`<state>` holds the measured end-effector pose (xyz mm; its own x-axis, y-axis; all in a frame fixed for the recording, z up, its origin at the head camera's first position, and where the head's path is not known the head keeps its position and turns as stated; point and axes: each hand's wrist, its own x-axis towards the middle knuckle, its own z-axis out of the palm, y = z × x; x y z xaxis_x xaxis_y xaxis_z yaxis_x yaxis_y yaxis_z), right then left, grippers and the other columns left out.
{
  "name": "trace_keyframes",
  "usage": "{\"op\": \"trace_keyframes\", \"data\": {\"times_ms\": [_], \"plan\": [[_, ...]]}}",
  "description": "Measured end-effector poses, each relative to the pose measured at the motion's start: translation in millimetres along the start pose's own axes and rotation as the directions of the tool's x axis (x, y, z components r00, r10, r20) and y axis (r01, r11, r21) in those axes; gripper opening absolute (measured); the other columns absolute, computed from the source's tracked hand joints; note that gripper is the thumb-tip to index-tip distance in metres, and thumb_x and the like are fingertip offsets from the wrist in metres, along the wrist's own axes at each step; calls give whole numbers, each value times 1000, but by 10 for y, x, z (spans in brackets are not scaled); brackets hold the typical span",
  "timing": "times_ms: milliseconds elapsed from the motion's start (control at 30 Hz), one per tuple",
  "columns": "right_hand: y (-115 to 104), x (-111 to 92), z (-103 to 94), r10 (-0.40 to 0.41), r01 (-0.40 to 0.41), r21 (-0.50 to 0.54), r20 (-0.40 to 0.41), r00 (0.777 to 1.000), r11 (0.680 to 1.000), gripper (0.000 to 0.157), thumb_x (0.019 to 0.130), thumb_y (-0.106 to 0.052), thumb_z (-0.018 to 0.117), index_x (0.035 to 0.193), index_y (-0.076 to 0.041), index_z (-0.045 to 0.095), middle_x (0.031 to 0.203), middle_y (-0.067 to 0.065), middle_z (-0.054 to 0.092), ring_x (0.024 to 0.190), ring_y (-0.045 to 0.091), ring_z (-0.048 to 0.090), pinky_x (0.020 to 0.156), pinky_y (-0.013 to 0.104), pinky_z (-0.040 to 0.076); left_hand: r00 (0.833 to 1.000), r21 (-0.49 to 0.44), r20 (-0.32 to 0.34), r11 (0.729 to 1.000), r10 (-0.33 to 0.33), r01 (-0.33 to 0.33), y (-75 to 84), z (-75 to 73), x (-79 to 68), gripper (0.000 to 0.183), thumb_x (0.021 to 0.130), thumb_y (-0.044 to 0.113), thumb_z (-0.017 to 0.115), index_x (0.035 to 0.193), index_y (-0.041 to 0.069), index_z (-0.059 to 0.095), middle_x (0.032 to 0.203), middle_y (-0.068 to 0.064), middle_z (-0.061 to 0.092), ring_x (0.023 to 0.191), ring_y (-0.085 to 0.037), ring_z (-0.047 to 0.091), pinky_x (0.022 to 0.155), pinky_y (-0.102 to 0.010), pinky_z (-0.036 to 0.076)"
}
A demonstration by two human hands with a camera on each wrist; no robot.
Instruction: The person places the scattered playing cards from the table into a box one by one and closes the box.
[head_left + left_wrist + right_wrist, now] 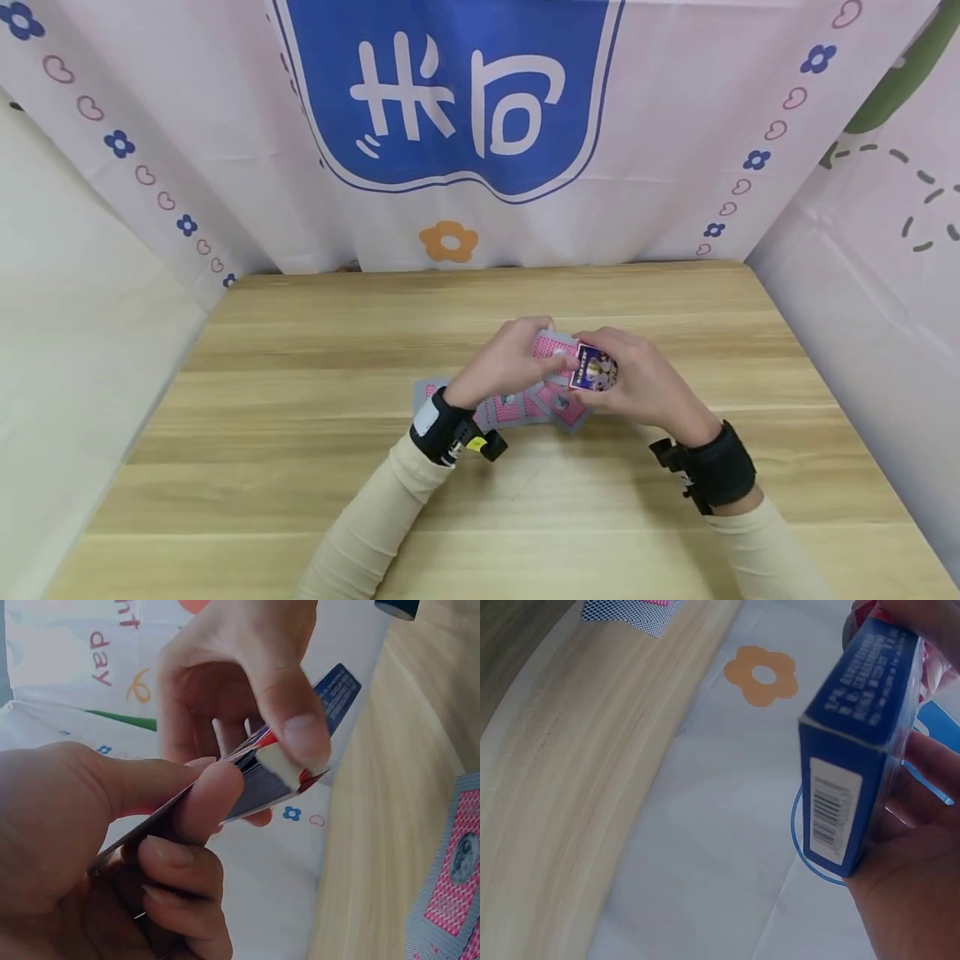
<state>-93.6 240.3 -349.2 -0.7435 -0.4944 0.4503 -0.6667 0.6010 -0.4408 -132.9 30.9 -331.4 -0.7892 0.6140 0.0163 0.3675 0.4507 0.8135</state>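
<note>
My left hand (pixel 506 360) pinches a playing card (pixel 552 343) with a pink patterned back between thumb and fingers. Whether it is one card or a thin stack, I cannot tell. My right hand (pixel 641 382) grips a small dark blue card box (pixel 597 368) by its sides. In the left wrist view the held card meets the box's open end, where a flap shows; how far it reaches inside is hidden. The right wrist view shows the box's (pixel 840 802) other end, with a barcode. Below the hands, several pink-backed playing cards (pixel 507 408) lie overlapping on the table.
The wooden table (pixel 315 475) stretches around the hands, backed by a printed white curtain (pixel 225 200) with a blue emblem. Pale walls flank it on both sides. Black straps with small cameras circle both wrists.
</note>
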Motion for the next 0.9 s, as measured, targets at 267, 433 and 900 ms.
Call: {"op": "trace_keyframes", "data": {"times_ms": [267,433,900], "plan": [[17,-3,-17,1,-1,21,-15,1000,1000,64,63,-30,86,116,-4,61,102,8,66,79,11,58,56,31,54,1000,-57,-20,998,0,-1,-21,-16,-1,28,91,33,63,103,10,52,73,-1,64,55,-12,55,43,-24,41],[85,15,-71,40,-41,-32,-30,999,999,65,63,-32,86,116,-3,61,101,8,65,76,12,56,54,30,52,995,-26,-92,999,37,-40,-19,-93,-12,18,98,26,52,93,9,56,75,-2,66,61,-13,60,47,-26,41],[52,23,-53,12,-11,20,-40,999,1000,68,63,-28,86,120,-2,60,106,12,65,85,15,59,61,33,55,988,0,-79,991,133,-134,-18,57,35,21,96,27,56,79,15,59,68,0,61,54,-11,50,47,-24,38]]}}
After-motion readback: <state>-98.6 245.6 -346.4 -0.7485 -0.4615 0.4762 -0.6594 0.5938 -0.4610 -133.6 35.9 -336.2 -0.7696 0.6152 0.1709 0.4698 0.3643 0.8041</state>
